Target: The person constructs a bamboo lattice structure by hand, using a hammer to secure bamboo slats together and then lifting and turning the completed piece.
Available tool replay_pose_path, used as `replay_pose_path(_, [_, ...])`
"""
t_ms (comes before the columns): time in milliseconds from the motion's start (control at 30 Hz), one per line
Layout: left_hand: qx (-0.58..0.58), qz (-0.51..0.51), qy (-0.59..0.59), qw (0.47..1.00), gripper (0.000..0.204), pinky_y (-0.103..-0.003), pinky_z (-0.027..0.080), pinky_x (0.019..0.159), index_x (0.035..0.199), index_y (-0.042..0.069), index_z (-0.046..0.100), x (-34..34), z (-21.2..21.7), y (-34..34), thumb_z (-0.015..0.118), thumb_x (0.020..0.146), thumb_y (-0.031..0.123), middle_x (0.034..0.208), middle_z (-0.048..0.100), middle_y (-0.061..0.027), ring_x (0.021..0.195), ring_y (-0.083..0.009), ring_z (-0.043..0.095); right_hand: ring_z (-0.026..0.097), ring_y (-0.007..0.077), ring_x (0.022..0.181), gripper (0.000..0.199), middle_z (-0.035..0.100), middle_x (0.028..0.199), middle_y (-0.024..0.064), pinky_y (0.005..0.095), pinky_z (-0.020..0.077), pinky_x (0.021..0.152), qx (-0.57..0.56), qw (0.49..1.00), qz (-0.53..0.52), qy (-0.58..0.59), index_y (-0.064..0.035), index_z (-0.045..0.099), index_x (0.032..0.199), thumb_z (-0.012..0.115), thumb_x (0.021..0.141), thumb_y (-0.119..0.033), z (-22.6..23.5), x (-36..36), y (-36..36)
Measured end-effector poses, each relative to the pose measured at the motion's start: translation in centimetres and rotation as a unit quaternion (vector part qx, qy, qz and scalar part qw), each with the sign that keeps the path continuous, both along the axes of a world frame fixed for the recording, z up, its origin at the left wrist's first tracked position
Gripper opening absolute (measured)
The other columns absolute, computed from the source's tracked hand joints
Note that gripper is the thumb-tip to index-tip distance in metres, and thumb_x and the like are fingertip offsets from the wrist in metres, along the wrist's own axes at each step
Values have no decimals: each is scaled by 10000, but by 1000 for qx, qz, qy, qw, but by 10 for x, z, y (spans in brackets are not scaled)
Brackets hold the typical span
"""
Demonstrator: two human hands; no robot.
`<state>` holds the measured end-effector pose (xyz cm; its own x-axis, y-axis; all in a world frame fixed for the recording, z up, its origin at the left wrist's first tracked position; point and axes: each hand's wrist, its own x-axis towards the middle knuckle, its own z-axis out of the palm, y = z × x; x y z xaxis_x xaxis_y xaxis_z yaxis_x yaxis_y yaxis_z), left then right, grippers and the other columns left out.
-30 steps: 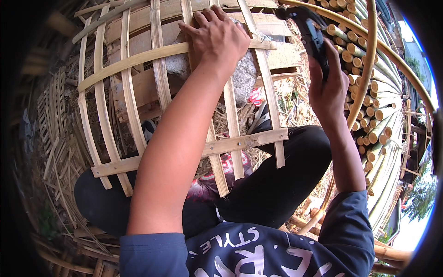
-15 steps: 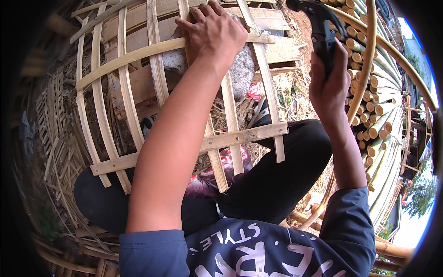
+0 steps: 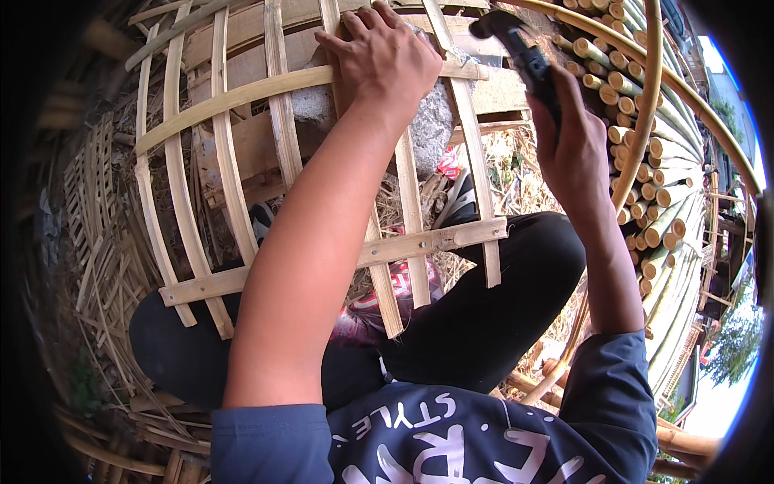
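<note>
A lattice panel of split bamboo slats (image 3: 230, 173) lies across my legs and over a grey stone block (image 3: 425, 129). My left hand (image 3: 387, 60) bears down at the panel's far crosspiece (image 3: 250, 93), its fingers curled over the slats; its thumb and fingertips are partly hidden. On the right, my right hand (image 3: 571, 141) is closed around the dark handle of a hammer (image 3: 536, 71). The hammer's black head is raised, to the right of the left hand and apart from the panel. Nail heads dot the near crosspiece (image 3: 443, 239).
Wooden boards (image 3: 234, 44) lie under the panel's far part. Cut bamboo poles (image 3: 645, 181) are stacked at the right, behind a curved bamboo pole (image 3: 641, 121). Bamboo scraps (image 3: 117, 278) litter the ground at the left. My bent legs (image 3: 500, 315) are beneath the panel's near edge.
My right hand has swung the hammer leftward, bringing its head closer to the left hand. The left hand and the panel have shifted slightly right in the view.
</note>
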<state>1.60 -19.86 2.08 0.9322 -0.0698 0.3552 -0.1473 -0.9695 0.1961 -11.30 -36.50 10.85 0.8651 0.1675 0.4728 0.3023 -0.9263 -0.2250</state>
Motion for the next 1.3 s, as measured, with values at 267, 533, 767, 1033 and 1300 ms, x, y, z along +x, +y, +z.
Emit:
replay_pose_path(267, [-1, 0, 90, 996, 591, -610, 275, 1158, 1440, -54, 424, -18, 30, 0, 345, 1002, 336, 1436, 491, -236, 1327, -371, 466, 696, 377, 663, 336, 669, 738, 212, 440, 504, 526, -93, 995, 11, 42, -16, 521, 1272, 627, 972, -128, 3, 5, -5])
replay_pose_path(533, [-8, 22, 7, 1000, 610, -618, 260, 1160, 1440, -61, 426, -8, 12, 0, 356, 991, 346, 1484, 459, -228, 1359, -374, 444, 691, 397, 663, 330, 677, 739, 225, 478, 513, 578, -99, 995, 6, -5, -21, 541, 1251, 633, 974, -174, 1, 6, -10])
replay_pose_path(767, [-2, 17, -39, 999, 678, -744, 242, 1103, 1489, -57, 359, 5, -14, 1, 392, 957, 363, 1467, 472, -238, 1379, -413, 416, 683, 378, 641, 329, 684, 761, 230, 433, 513, 534, -70, 996, 40, -31, -21, 548, 1260, 642, 963, -126, 0, 7, -7])
replay_pose_path(1033, [-20, 19, -15, 1000, 674, -732, 248, 1109, 1489, -59, 353, -6, -13, -4, 386, 957, 353, 1467, 472, -239, 1371, -409, 427, 711, 365, 671, 320, 694, 780, 202, 443, 527, 556, 10, 989, 67, -134, -35, 558, 1255, 639, 956, -116, 2, -4, 5])
replay_pose_path(1300, [-33, 8, -5, 999, 669, -739, 232, 1112, 1502, -68, 324, 12, -3, -2, 384, 946, 301, 1496, 440, -239, 1396, -426, 392, 698, 377, 644, 443, 688, 771, 223, 458, 519, 554, 70, 980, 60, -179, -14, 492, 1338, 661, 937, -96, -10, 8, -3])
